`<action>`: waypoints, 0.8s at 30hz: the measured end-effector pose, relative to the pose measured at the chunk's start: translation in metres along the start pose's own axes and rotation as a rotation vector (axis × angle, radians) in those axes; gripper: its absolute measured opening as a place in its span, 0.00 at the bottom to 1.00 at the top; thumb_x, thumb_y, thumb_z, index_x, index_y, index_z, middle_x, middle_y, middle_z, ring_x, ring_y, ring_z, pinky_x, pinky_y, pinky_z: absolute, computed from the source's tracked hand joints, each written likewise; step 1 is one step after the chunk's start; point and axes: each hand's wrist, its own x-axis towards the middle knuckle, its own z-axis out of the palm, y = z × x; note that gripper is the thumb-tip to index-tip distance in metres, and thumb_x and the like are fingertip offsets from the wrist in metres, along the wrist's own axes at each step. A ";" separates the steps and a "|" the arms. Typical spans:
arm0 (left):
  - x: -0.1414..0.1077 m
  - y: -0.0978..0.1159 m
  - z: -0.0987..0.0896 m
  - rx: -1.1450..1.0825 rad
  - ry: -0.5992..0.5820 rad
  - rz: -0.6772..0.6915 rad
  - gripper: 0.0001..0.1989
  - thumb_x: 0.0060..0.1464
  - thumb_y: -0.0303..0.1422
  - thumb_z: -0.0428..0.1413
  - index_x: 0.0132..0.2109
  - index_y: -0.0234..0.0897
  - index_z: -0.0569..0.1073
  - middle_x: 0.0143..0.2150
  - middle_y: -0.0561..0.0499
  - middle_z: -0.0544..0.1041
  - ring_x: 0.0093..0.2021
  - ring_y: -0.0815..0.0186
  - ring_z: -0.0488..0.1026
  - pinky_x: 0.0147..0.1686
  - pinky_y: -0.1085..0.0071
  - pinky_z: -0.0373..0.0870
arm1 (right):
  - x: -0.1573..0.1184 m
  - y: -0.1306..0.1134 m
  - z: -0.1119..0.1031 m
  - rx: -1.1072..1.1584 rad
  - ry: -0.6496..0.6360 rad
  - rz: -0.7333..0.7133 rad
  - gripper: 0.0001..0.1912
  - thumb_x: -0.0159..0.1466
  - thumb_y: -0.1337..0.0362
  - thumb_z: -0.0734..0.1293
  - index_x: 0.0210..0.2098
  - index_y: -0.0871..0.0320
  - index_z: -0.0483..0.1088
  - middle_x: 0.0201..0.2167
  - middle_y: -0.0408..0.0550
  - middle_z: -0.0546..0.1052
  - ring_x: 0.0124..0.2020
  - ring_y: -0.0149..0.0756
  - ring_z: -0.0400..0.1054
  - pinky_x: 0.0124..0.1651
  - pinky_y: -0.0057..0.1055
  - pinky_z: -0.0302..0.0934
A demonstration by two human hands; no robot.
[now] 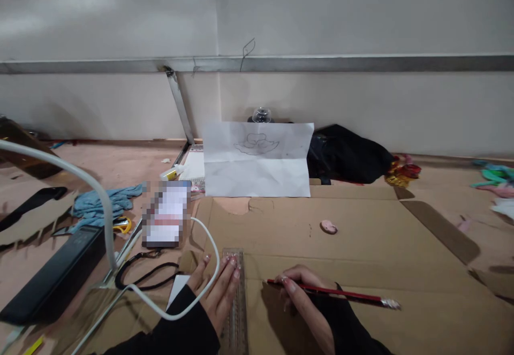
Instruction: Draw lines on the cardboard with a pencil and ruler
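Note:
My left hand (220, 289) lies flat with fingers stretched, pressing a clear ruler (236, 320) onto a sheet of brown cardboard (373, 248). Between the thumb and fingers of my right hand (307, 291) is a red pencil (345, 292), its tip pointing left toward the ruler and its other end out to the right. A small pink lump (329, 227) sits on the cardboard beyond my right hand. Propped at the cardboard's far edge is a creased white paper (257, 175) with a line drawing on its upper half.
A white cable (214, 240) loops over my left wrist. On the left lie a phone (166, 216), a black power bank (54, 274), a blue cloth (108, 202), a yellow cutter (122, 224) and a black cord loop (146, 280). A black bag (353, 154) rests behind the paper, near the wall.

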 end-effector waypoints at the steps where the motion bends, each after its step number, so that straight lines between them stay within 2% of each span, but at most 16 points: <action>1: 0.000 0.002 0.001 -0.016 0.009 -0.008 0.20 0.57 0.28 0.42 0.56 0.31 0.61 0.60 0.47 0.59 0.64 0.60 0.40 0.60 0.54 0.26 | 0.000 0.000 0.000 0.024 -0.031 0.016 0.20 0.59 0.49 0.59 0.24 0.58 0.68 0.16 0.43 0.69 0.18 0.29 0.63 0.21 0.26 0.58; 4: -0.003 0.007 0.005 -0.080 0.033 -0.014 0.19 0.58 0.30 0.43 0.56 0.34 0.60 0.61 0.50 0.56 0.63 0.62 0.42 0.60 0.55 0.27 | 0.001 -0.001 -0.003 0.125 -0.091 0.076 0.21 0.59 0.47 0.58 0.24 0.59 0.66 0.16 0.41 0.68 0.17 0.27 0.61 0.19 0.24 0.55; 8: -0.006 0.009 0.008 -0.091 0.005 0.011 0.19 0.58 0.31 0.45 0.57 0.37 0.60 0.62 0.52 0.54 0.63 0.62 0.43 0.60 0.54 0.27 | 0.006 -0.011 -0.007 0.211 -0.091 0.121 0.25 0.55 0.43 0.59 0.24 0.60 0.67 0.15 0.42 0.68 0.16 0.27 0.61 0.18 0.24 0.55; 10: -0.007 0.009 0.010 -0.100 0.025 0.003 0.19 0.58 0.32 0.46 0.56 0.37 0.61 0.61 0.52 0.56 0.63 0.62 0.44 0.60 0.55 0.27 | 0.008 -0.016 -0.007 0.259 -0.074 0.124 0.26 0.53 0.42 0.61 0.25 0.61 0.68 0.16 0.44 0.70 0.16 0.28 0.62 0.17 0.25 0.56; 14: -0.009 0.012 0.018 -0.164 0.147 -0.049 0.15 0.59 0.29 0.44 0.53 0.36 0.64 0.58 0.51 0.63 0.62 0.63 0.48 0.61 0.56 0.31 | 0.012 -0.015 -0.006 0.280 -0.040 0.099 0.24 0.50 0.43 0.64 0.24 0.60 0.67 0.17 0.44 0.71 0.16 0.29 0.63 0.16 0.25 0.56; 19: -0.012 0.015 0.020 -0.160 0.193 -0.038 0.14 0.58 0.28 0.46 0.52 0.35 0.65 0.55 0.49 0.66 0.60 0.62 0.52 0.61 0.55 0.34 | 0.010 -0.003 -0.002 0.230 -0.071 0.025 0.18 0.55 0.48 0.63 0.25 0.59 0.65 0.16 0.42 0.70 0.16 0.29 0.62 0.18 0.27 0.58; 24: -0.011 0.015 0.013 -0.183 0.202 -0.051 0.15 0.61 0.28 0.41 0.51 0.35 0.65 0.54 0.51 0.67 0.59 0.65 0.55 0.61 0.55 0.31 | 0.007 -0.007 -0.001 0.231 -0.109 0.023 0.18 0.55 0.48 0.63 0.27 0.59 0.65 0.18 0.42 0.69 0.16 0.29 0.62 0.20 0.27 0.58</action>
